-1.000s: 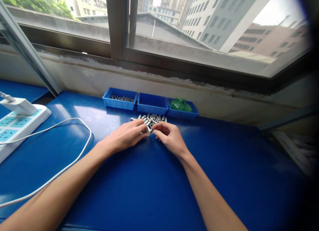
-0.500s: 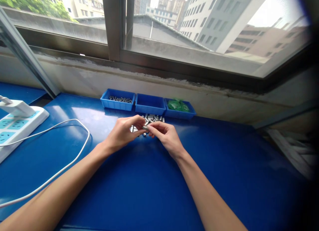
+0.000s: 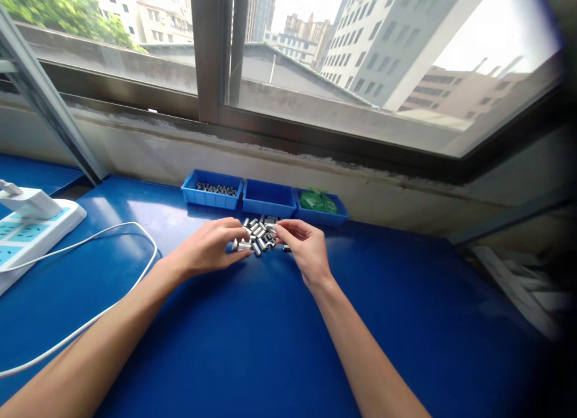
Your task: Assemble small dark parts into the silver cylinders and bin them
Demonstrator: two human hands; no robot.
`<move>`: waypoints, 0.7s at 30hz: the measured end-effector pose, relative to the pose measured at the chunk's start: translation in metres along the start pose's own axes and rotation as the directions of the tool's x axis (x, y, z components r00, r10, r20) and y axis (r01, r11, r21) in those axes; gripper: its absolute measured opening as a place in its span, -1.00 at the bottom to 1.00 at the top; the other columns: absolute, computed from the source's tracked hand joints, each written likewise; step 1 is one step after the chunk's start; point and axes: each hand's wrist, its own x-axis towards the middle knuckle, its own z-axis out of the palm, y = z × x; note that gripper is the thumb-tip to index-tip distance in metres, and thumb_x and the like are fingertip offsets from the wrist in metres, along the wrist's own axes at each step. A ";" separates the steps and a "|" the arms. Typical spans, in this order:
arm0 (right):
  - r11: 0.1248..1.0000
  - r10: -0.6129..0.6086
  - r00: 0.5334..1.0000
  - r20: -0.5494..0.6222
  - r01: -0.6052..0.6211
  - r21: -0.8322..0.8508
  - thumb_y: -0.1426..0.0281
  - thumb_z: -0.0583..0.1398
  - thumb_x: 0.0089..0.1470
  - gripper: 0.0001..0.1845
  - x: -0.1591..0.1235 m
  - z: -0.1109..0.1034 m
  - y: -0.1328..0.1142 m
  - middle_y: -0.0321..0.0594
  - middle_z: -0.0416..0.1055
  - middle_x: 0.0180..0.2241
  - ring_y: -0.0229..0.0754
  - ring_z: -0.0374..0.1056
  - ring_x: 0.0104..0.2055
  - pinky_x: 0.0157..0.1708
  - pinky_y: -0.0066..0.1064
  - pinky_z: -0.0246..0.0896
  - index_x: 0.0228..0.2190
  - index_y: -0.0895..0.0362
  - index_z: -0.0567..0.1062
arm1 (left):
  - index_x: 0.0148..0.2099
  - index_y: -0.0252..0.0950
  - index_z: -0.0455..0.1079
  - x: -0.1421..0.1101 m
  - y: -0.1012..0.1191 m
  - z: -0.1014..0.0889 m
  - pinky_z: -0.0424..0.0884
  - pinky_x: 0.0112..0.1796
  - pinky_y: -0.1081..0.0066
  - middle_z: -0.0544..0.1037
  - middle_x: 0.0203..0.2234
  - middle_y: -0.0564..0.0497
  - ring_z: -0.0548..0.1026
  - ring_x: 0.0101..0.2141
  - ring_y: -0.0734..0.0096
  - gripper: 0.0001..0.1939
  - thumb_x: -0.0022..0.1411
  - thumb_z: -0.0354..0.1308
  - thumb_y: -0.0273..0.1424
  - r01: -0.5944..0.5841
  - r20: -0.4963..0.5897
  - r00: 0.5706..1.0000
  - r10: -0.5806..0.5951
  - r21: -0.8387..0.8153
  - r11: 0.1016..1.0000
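Note:
Small silvery metal pieces [image 3: 258, 230] lie in a loose pile on the blue tabletop, just in front of the bins. My left hand [image 3: 216, 245] is at the pile's left side, thumb and fingers apart, with several pieces visible beyond the gap. At the right side, my right hand [image 3: 306, 247] has thumb and fingertips pinched together. A small metal piece [image 3: 274, 228] shows at those fingertips, partly covered by them. One more piece lies on the table under the right hand.
Three blue bins stand along the wall: a left bin [image 3: 211, 199] with small metal parts, a middle bin [image 3: 269, 209], and a right bin [image 3: 321, 217] holding green plastic bags [image 3: 318, 200]. A power strip [image 3: 42, 232] and white cable [image 3: 112, 310] lie at left.
My hands have moved apart from the metal piece they held between them. The left hand has opened and shifted left, baring more of the pile. The camera view has tilted slightly upward.

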 end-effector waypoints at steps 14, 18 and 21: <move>0.946 -0.249 0.947 -0.204 0.192 -0.260 0.32 0.29 -0.02 -0.77 0.052 0.012 -0.011 -0.17 0.56 -0.37 -0.12 0.54 -0.32 -0.24 -0.34 0.46 -0.28 0.15 0.56 | -0.14 -0.25 0.49 0.000 -0.005 0.003 0.36 -0.25 0.40 0.52 -0.33 -0.02 0.48 -0.29 0.34 -0.85 0.30 0.14 -0.35 -0.032 0.093 0.995 0.033 -0.017 0.999; 0.942 -0.257 0.963 -0.085 0.230 -0.246 0.29 0.24 0.06 -0.77 0.023 0.008 -0.009 -0.19 0.54 -0.35 -0.14 0.51 -0.33 -0.27 -0.35 0.45 -0.23 0.11 0.54 | -0.14 -0.24 0.48 -0.001 -0.007 0.004 0.36 -0.24 0.40 0.54 -0.32 0.00 0.49 -0.30 0.35 -0.86 0.31 0.14 -0.35 -0.031 0.113 0.993 0.032 -0.014 0.999; 0.939 -0.239 0.970 -0.049 0.218 -0.267 0.26 0.22 0.11 -0.77 0.005 0.003 -0.006 -0.17 0.54 -0.31 -0.13 0.50 -0.31 -0.26 -0.33 0.43 -0.20 0.10 0.53 | -0.07 -0.23 0.47 -0.001 -0.008 0.006 0.37 -0.20 0.40 0.55 -0.27 -0.02 0.51 -0.26 0.34 -0.83 0.34 0.12 -0.35 -0.032 0.116 0.993 0.034 -0.020 0.999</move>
